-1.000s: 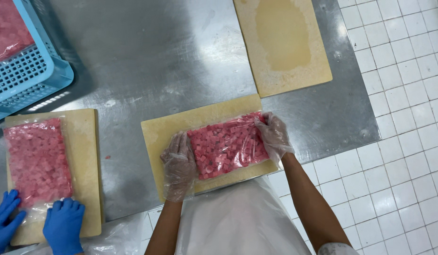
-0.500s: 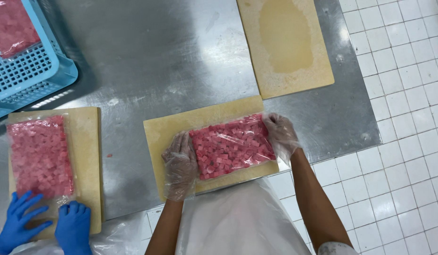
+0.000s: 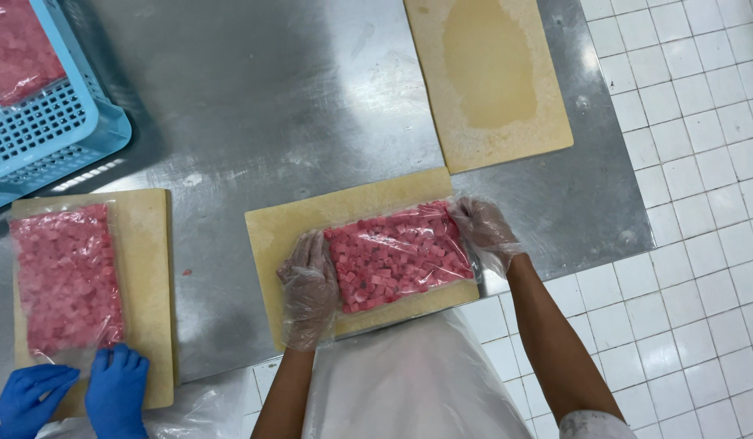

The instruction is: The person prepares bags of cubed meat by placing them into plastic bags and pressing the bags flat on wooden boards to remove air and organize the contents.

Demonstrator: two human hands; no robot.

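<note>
A clear plastic bag of pink diced meat [image 3: 397, 255] lies flat on a yellowish cutting board [image 3: 288, 219] in front of me. My left hand [image 3: 308, 286], in a thin clear glove, presses flat against the bag's left end. My right hand [image 3: 483, 232], gloved the same way, grips the bag's right end at the board's edge. Both hands frame the bag from either side.
Another person's blue-gloved hands [image 3: 75, 397] hold a second meat bag [image 3: 66, 276] on a board [image 3: 145, 268] at left. A blue perforated crate [image 3: 55, 134] with another bag sits at top left. A bare wet board [image 3: 490, 77] lies beyond. White tiled floor is to the right of the steel table [image 3: 271, 106].
My hands stay on the bag's ends, the right one shifted slightly along the right edge. The other person's blue-gloved hands have shifted at the bottom of their bag.
</note>
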